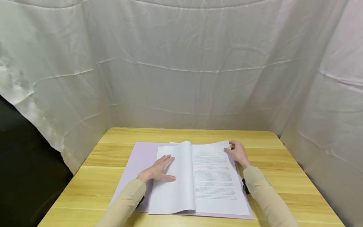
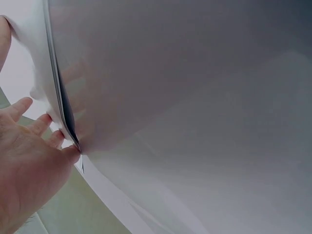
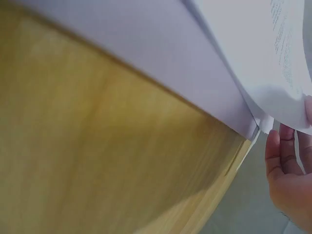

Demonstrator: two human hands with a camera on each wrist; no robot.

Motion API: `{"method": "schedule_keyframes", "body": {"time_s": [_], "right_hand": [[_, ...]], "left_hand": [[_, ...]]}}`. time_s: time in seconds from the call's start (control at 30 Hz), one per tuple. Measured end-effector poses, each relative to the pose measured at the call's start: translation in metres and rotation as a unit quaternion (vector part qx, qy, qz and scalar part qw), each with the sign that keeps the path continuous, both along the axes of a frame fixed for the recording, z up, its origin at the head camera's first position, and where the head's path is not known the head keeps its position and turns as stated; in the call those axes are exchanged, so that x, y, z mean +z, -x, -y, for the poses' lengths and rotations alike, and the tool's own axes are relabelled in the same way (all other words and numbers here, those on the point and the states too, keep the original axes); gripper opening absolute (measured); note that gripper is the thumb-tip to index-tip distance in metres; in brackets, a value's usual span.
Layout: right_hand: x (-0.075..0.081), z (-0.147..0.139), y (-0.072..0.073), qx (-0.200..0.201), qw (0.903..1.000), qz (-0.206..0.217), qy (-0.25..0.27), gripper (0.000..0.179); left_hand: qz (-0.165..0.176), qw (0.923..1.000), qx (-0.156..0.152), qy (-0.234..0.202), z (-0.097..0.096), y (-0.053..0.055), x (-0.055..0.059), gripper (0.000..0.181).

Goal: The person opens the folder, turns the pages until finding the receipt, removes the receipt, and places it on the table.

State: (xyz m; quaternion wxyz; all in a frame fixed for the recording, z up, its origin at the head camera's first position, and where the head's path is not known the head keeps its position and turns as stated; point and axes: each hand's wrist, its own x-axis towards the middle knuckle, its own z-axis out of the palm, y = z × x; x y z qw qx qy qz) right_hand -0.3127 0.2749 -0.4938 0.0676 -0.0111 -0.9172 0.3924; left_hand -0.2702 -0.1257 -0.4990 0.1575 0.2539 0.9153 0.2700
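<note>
A lilac folder point(image 1: 140, 157) lies open on the wooden table with white paper sheets inside. On its left half, blank turned-over sheets point(image 1: 167, 197) bulge up near the middle. My left hand point(image 1: 156, 170) rests on them with fingers and thumb spread. The right half shows a printed page point(image 1: 214, 176) covered in lines of small text. Its upper right corner is pinched and slightly lifted by my right hand point(image 1: 238, 153). In the right wrist view, the page point(image 3: 265, 68) curves up from the folder point(image 3: 165, 63) to the right hand point(image 3: 295, 170).
The wooden table point(image 1: 283, 176) extends on both sides of the folder. Pale curtains point(image 1: 181, 78) hang behind and at the sides, and a black area point(image 1: 25, 157) shows at far left. A dark wrist device point(image 1: 245, 186) sits by the right cuff.
</note>
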Motion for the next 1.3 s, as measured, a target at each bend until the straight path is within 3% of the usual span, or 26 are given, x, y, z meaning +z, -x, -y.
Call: {"method": "schedule_keyframes", "body": {"time_s": [0.13,0.4,0.53,0.67,0.77,0.97,1.0,1.1,1.3], "right_hand": [[0.0,-0.002,-0.001,-0.011,0.9999,0.009,-0.008,0.026],[0.006,0.0,-0.006,-0.033,0.9992,0.021,-0.006,0.033],[0.006,0.0,-0.009,-0.012,0.999,0.04,0.016,0.04],[0.008,-0.003,-0.013,0.052,0.9928,0.077,0.076,0.052],[0.011,-0.008,-0.019,0.123,0.9742,0.123,0.145,0.057],[0.015,-0.012,-0.033,0.235,0.9026,0.236,0.273,0.068],[0.016,-0.012,-0.035,0.243,0.8957,0.243,0.281,0.07],[0.018,-0.011,-0.039,0.266,0.8836,0.25,0.293,0.077],[0.022,-0.006,-0.047,0.285,0.8755,0.252,0.297,0.089]], "left_hand": [[-0.001,1.0,-0.006,-0.003,0.001,-0.001,0.002,0.098],[0.004,0.9999,-0.009,-0.011,0.0,-0.002,0.003,0.099],[0.005,0.9999,-0.006,-0.01,0.001,-0.002,0.002,0.099],[0.006,0.9998,-0.005,-0.017,0.002,-0.002,0.001,0.1],[0.009,0.9996,-0.009,-0.025,0.003,0.0,0.002,0.101],[0.025,0.9986,-0.01,-0.046,0.008,0.004,0.002,0.104],[0.029,0.9984,-0.009,-0.048,0.009,0.004,0.003,0.104],[0.028,0.9979,-0.011,-0.057,0.011,0.005,0.005,0.106],[0.024,0.9975,-0.019,-0.063,0.01,0.003,0.012,0.106]]}}
